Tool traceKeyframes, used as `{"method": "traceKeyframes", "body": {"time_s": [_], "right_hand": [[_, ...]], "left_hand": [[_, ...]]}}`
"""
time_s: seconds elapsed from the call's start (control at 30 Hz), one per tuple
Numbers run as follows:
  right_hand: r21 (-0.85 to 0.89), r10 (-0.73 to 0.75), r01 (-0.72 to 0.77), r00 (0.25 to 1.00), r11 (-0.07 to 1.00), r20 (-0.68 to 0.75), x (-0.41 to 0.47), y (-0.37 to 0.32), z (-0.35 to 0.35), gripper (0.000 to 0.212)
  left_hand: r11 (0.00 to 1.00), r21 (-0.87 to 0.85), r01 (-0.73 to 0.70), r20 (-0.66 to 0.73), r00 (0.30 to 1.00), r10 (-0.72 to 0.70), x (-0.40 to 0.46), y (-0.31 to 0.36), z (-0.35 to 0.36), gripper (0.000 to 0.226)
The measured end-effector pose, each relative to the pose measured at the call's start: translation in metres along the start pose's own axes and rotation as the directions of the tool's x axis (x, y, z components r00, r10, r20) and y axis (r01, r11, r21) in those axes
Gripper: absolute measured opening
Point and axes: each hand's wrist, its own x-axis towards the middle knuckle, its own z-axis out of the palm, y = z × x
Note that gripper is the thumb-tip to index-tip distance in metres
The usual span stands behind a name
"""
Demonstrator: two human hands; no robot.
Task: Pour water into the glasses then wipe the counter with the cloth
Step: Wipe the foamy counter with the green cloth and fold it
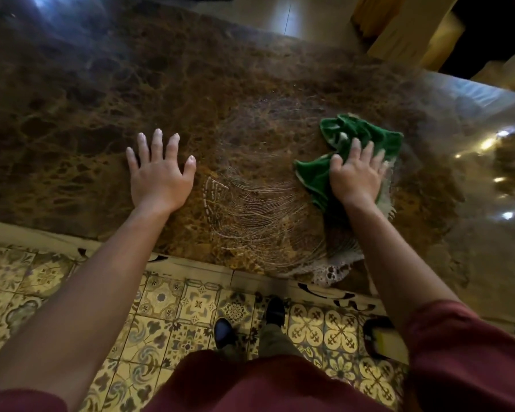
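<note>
right hand [358,173]: fingers spread flat, pressing the green cloth [351,144] onto the counter [101,99]
cloth: under and ahead of that hand
left hand [158,171]: flat, empty
wet streaks [250,221]: between both hands

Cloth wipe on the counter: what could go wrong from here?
1. Foamy puddle sits at the counter edge; a stroke toward the body could push it onto the floor tiles.
2. The cloth is bunched under the right hand, so it may just smear the streaks.
3. The left hand braces beside the wet area and might slip.
</note>
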Motion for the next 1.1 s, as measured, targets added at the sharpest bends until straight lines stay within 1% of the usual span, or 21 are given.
{"method": "traceKeyframes", "body": {"time_s": [0.03,0.07,0.1,0.17,0.23,0.27,0.3,0.33,0.4,0.47,0.53,0.57,0.63,0.7,0.77,0.87,0.93,1.03,1.07,1.1], "right_hand": [[0.004,-0.076,0.076,0.997,0.997,0.009,-0.008,-0.02,0.004,0.072],[0.01,-0.183,0.183,0.983,0.983,0.02,-0.022,-0.042,0.009,0.071],[0.012,-0.301,0.3,0.953,0.954,0.033,-0.041,-0.062,0.016,0.07],[0.016,-0.513,0.513,0.856,0.858,0.063,-0.087,-0.089,0.03,0.069],[0.02,-0.637,0.638,0.766,0.77,0.085,-0.117,-0.087,0.04,0.068],[0.018,-0.66,0.661,0.746,0.75,0.085,-0.119,-0.076,0.04,0.067],[0.016,-0.649,0.65,0.756,0.759,0.086,-0.112,-0.06,0.037,0.067],[0.007,-0.603,0.604,0.794,0.797,0.081,-0.099,-0.042,0.032,0.066],[-0.01,-0.436,0.437,0.898,0.899,0.054,-0.063,-0.003,0.018,0.065],[-0.022,-0.238,0.238,0.971,0.971,0.019,-0.028,0.028,0.006,0.064],[-0.005,-0.081,0.081,0.997,0.997,0.001,-0.001,0.037,-0.001,0.065],[0.015,-0.026,0.026,1.0,1.0,0.002,0.011,0.031,-0.002,0.066],[0.039,0.006,-0.007,1.0,0.999,0.009,0.029,0.002,-0.001,0.069],[0.051,-0.06,0.059,0.998,0.997,0.025,0.036,-0.039,0.003,0.069],[0.041,-0.201,0.199,0.979,0.979,0.04,0.025,-0.077,0.011,0.07],[0.009,-0.415,0.415,0.907,0.91,0.072,-0.027,-0.106,0.025,0.07],[0.007,-0.514,0.515,0.854,0.857,0.086,-0.076,-0.1,0.035,0.071],[0.02,-0.617,0.617,0.783,0.786,0.075,-0.138,-0.057,0.042,0.071],[0.02,-0.618,0.619,0.782,0.785,0.076,-0.147,-0.037,0.041,0.07],[0.011,-0.6,0.601,0.797,0.799,0.074,-0.149,-0.017,0.038,0.07]], "left_hand": [[1.0,0.0,-0.002,0.0,1.0,0.002,0.0,0.0,0.0,0.071],[1.0,-0.001,-0.006,0.0,1.0,0.006,0.001,0.0,0.0,0.07],[1.0,-0.004,-0.007,0.001,1.0,0.007,0.002,-0.001,-0.001,0.07],[1.0,-0.017,0.0,0.005,1.0,0.0,0.001,-0.003,-0.001,0.07],[1.0,-0.021,0.002,0.005,1.0,-0.002,0.001,-0.005,0.0,0.07],[1.0,-0.022,-0.001,0.006,1.0,0.001,0.001,-0.005,0.0,0.07],[1.0,-0.022,-0.005,0.005,1.0,0.005,0.001,-0.005,0.0,0.07],[1.0,-0.019,-0.007,0.003,1.0,0.007,0.002,-0.005,0.001,0.07],[1.0,-0.01,-0.007,0.001,1.0,0.007,0.001,-0.005,0.001,0.071],[1.0,-0.005,-0.007,-0.002,1.0,0.007,0.001,-0.004,0.002,0.071],[1.0,0.002,-0.006,-0.011,1.0,0.006,0.001,-0.003,0.001,0.07],[1.0,0.004,-0.006,-0.014,1.0,0.006,0.001,-0.002,0.001,0.07],[1.0,0.008,-0.004,-0.016,1.0,0.005,0.001,-0.001,0.0,0.069],[1.0,0.005,-0.004,-0.007,1.0,0.004,0.0,-0.001,-0.002,0.069],[1.0,-0.006,-0.003,0.0,1.0,0.003,0.0,-0.001,-0.004,0.069],[1.0,-0.015,0.001,0.007,1.0,-0.001,0.0,0.0,-0.005,0.068],[1.0,-0.021,0.002,0.015,1.0,-0.002,-0.001,0.0,-0.007,0.067],[0.999,-0.033,0.001,0.017,1.0,-0.001,-0.003,-0.001,-0.008,0.066],[0.999,-0.036,-0.005,0.016,1.0,0.005,-0.003,-0.001,-0.008,0.065],[0.999,-0.037,-0.011,0.016,1.0,0.011,-0.003,-0.001,-0.008,0.065]]}}
